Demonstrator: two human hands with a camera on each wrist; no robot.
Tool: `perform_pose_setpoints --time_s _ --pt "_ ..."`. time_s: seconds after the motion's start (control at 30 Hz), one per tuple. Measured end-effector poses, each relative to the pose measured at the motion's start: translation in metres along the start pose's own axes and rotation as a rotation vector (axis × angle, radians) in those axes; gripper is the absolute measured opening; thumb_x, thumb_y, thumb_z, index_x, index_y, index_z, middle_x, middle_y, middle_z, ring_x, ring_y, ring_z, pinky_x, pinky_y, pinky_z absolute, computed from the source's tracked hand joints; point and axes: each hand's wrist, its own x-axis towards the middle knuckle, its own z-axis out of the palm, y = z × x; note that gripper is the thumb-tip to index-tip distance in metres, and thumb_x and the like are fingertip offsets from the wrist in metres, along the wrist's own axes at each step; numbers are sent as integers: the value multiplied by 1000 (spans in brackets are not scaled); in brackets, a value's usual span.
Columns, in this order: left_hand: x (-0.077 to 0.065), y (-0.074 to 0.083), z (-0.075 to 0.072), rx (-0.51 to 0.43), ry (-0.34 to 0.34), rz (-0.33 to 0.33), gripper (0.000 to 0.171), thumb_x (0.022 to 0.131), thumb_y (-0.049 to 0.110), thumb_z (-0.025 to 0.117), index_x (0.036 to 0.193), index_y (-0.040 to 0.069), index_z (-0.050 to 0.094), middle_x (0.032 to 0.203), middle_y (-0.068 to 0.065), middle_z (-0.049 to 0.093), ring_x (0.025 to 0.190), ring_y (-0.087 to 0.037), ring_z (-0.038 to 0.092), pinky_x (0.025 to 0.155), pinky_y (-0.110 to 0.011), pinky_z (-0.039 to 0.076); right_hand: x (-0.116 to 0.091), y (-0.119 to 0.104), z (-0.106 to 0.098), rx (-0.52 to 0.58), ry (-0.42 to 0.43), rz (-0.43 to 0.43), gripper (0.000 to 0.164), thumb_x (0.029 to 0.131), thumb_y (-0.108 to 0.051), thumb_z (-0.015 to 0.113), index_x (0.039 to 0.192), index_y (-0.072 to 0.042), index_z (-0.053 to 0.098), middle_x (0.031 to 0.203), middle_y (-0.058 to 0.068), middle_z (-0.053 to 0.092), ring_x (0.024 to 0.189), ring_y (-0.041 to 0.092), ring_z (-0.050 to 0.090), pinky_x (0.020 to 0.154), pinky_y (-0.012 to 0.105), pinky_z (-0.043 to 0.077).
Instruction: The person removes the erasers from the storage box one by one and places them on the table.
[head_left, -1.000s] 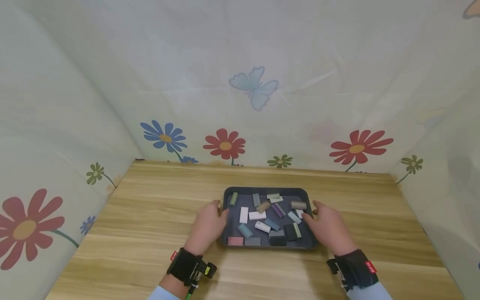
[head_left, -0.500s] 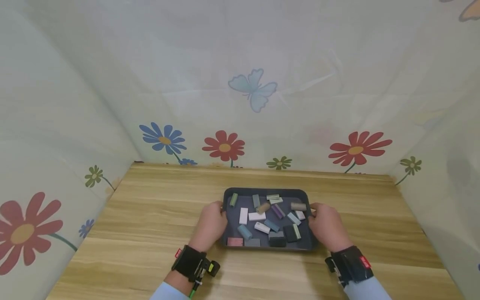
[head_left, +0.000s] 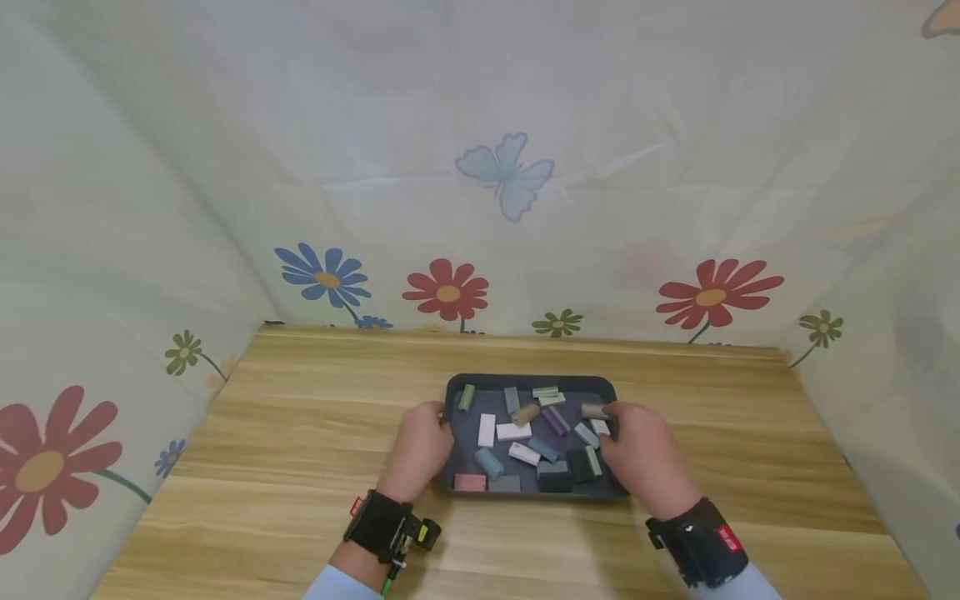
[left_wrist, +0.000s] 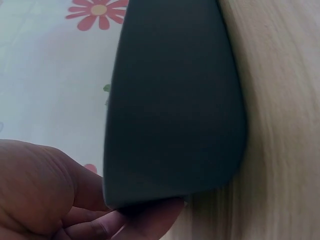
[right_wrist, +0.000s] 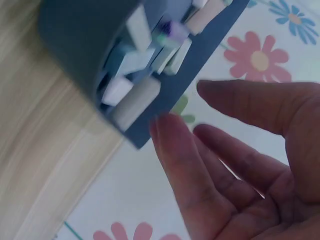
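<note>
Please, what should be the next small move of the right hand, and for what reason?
Probably move the right hand slightly closer and pinch the tan rounded piece in the tray: the hand's parted fingers hold nothing, that piece seems nearest them, and the left hand appears to hold the tray's left end.

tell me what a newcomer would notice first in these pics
Probably the dark tray near the middle of the wooden table, strewn with small blocks in several colours. Next, likely the left hand gripping the tray's left edge and the right hand, fingers parted, at its right side. Behind, red flowers and a pale blue butterfly stand out on the light backdrop.
</note>
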Motion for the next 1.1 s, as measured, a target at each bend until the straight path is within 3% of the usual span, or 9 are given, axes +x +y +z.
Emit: perform_pose_setpoints --time_s 0.17,0.27,0.57,0.8,1.1 --pt "1 1 -2 -51 -19 -27 35 83 5 55 117 -4 60 105 -17 66 71 -16 61 53 -27 49 0 -7 7 -19 -169 59 35 78 -14 71 110 -2 65 86 9 64 68 17 54 55 29 45" --pt "3 1 -3 -77 -30 -39 35 83 5 55 117 -4 60 100 -16 67 67 -16 60 51 -26 47 1 -4 14 -42 -211 65 35 76 -16 72 107 0 65 80 8 60 64 16 53 50 27 40" --pt "4 -1 -2 -112 -35 -67 36 84 6 55 118 -3 59 100 -16 66 71 -17 61 52 -27 48 2 2 31 -59 -213 35 33 75 -13 70 104 1 65 87 9 64 70 18 54 60 31 46" --pt "4 1 -4 -130 -46 -96 37 85 6 54 121 -3 58 103 -16 65 73 -18 60 53 -27 48 0 -1 36 0 -190 19 23 76 -10 69 97 -2 68 65 3 54 58 15 49 49 28 37" --pt "4 0 -4 -165 -54 -131 38 84 6 54 120 -1 58 93 -12 63 65 -17 59 50 -29 47 2 0 40 71 -172 38 21 75 -12 70 94 -2 70 63 2 54 56 14 49 49 27 37"
